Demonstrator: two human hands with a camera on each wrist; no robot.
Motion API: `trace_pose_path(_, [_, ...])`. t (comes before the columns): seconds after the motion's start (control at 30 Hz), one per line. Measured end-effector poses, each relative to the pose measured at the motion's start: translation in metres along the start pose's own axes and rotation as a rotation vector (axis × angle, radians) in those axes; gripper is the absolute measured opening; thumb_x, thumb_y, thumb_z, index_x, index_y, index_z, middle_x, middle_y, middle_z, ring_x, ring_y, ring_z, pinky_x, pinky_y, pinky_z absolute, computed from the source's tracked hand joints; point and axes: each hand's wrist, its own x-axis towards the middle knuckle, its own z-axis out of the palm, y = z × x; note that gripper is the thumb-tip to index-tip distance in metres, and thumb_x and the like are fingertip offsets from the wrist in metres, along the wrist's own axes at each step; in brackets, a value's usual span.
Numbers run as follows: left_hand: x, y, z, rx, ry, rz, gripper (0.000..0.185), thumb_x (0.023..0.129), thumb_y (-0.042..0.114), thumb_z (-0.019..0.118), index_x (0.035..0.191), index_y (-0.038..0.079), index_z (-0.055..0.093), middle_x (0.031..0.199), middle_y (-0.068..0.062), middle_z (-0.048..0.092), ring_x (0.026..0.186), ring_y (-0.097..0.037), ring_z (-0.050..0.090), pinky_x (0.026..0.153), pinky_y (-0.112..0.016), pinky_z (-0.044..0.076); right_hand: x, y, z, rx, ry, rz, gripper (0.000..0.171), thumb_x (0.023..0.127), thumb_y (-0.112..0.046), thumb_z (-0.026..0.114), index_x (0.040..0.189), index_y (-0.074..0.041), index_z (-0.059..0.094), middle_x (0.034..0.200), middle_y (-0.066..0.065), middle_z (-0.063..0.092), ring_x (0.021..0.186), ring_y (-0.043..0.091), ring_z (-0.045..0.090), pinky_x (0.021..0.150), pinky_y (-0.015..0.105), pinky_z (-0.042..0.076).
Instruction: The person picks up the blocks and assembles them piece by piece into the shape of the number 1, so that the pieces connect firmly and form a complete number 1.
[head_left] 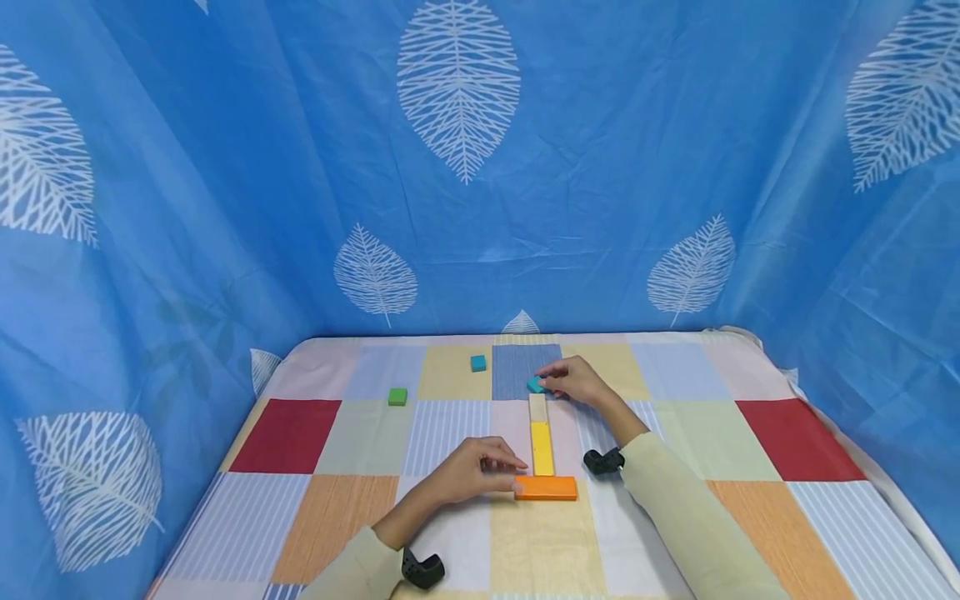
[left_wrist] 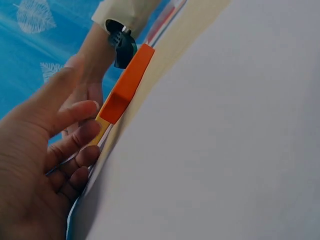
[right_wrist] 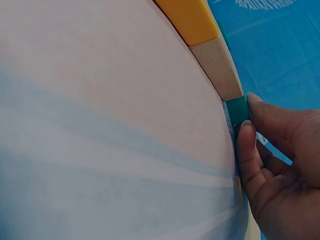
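Observation:
My right hand pinches a small teal block between thumb and fingertips at the far end of a row of blocks. In the right wrist view the teal block sits right at the end of the plain wooden block. The row runs toward me from that wooden block through a yellow block to an orange block lying crosswise. My left hand is at the orange block's left end, thumb overlapping it in the head view. Its fingers are loosely bent and grip nothing.
A blue block lies at the back, left of the row. Farther left is a green block. The patchwork cloth covers the table, and a blue curtain with white leaves hangs behind and at both sides.

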Motion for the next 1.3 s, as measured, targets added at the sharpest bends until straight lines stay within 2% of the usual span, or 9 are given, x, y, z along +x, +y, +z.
trace_pose_path(0.17, [0.008, 0.010, -0.006, -0.057, 0.020, 0.017, 0.023, 0.091, 0.019, 0.079, 0.111, 0.008, 0.079, 0.100, -0.003, 0.073, 0.073, -0.006, 0.053, 0.064, -0.023, 0.048, 0.000, 0.000, -0.005, -0.010, 0.026, -0.001, 0.027, 0.097, -0.016, 0.070, 0.117, 0.001, 0.074, 0.091, 0.009, 0.072, 0.071, 0.015, 0.063, 0.066, 0.029, 0.055])
trace_pose_path(0.27, [0.011, 0.018, -0.013, -0.060, 0.043, -0.008, 0.023, 0.091, 0.017, 0.078, 0.111, 0.007, 0.079, 0.101, -0.007, 0.073, 0.075, -0.008, 0.053, 0.065, -0.026, 0.048, 0.001, -0.001, -0.007, -0.019, 0.027, -0.011, 0.027, 0.098, -0.017, 0.069, 0.117, 0.002, 0.074, 0.092, 0.008, 0.072, 0.071, 0.016, 0.063, 0.067, 0.030, 0.055])
trace_pose_path(0.33, [0.012, 0.021, -0.018, -0.046, 0.051, -0.043, 0.022, 0.091, 0.015, 0.078, 0.111, 0.005, 0.079, 0.103, -0.010, 0.073, 0.077, -0.014, 0.056, 0.067, -0.028, 0.048, 0.001, -0.001, -0.007, -0.022, 0.024, -0.015, 0.028, 0.098, -0.018, 0.069, 0.117, 0.001, 0.074, 0.092, 0.007, 0.072, 0.072, 0.015, 0.064, 0.067, 0.030, 0.055])
trace_pose_path(0.47, [0.018, 0.023, -0.029, -0.006, 0.037, -0.073, 0.024, 0.091, 0.018, 0.078, 0.112, 0.006, 0.079, 0.104, -0.008, 0.073, 0.086, -0.021, 0.059, 0.071, -0.028, 0.048, 0.002, 0.000, -0.007, -0.005, 0.024, 0.002, 0.029, 0.097, -0.018, 0.070, 0.118, 0.002, 0.073, 0.093, 0.008, 0.072, 0.073, 0.015, 0.063, 0.068, 0.030, 0.055])
trace_pose_path(0.67, [0.031, 0.018, -0.044, 0.061, 0.048, -0.035, 0.026, 0.091, 0.022, 0.078, 0.113, 0.007, 0.079, 0.103, -0.009, 0.073, 0.083, -0.019, 0.059, 0.068, -0.028, 0.048, 0.004, 0.001, -0.009, 0.043, 0.020, 0.033, 0.030, 0.098, -0.018, 0.069, 0.121, 0.001, 0.072, 0.104, 0.013, 0.073, 0.079, 0.015, 0.067, 0.072, 0.029, 0.057])
trace_pose_path(0.93, [0.045, 0.004, -0.061, 0.143, 0.122, -0.109, 0.029, 0.092, 0.029, 0.077, 0.114, 0.010, 0.079, 0.102, -0.002, 0.072, 0.085, -0.015, 0.059, 0.070, -0.031, 0.051, 0.003, 0.000, -0.005, 0.064, 0.028, 0.038, 0.028, 0.097, -0.014, 0.070, 0.119, 0.003, 0.072, 0.091, 0.008, 0.069, 0.078, 0.016, 0.066, 0.073, 0.030, 0.057])
trace_pose_path(1.13, [0.052, -0.006, -0.073, 0.178, 0.191, -0.126, 0.031, 0.092, 0.028, 0.077, 0.115, 0.007, 0.078, 0.107, -0.009, 0.072, 0.086, -0.016, 0.059, 0.070, -0.033, 0.050, 0.001, 0.000, 0.001, 0.072, 0.034, 0.039, 0.028, 0.095, -0.013, 0.071, 0.118, 0.003, 0.073, 0.095, 0.010, 0.072, 0.077, 0.015, 0.066, 0.071, 0.030, 0.057])
trace_pose_path(1.3, [0.057, -0.011, -0.080, 0.227, 0.265, -0.171, 0.032, 0.091, 0.030, 0.078, 0.116, 0.008, 0.078, 0.103, -0.006, 0.071, 0.087, -0.016, 0.059, 0.073, -0.036, 0.051, -0.001, 0.000, 0.005, 0.084, 0.029, 0.039, 0.027, 0.095, -0.013, 0.072, 0.117, 0.002, 0.074, 0.095, 0.009, 0.072, 0.077, 0.015, 0.066, 0.071, 0.030, 0.057])
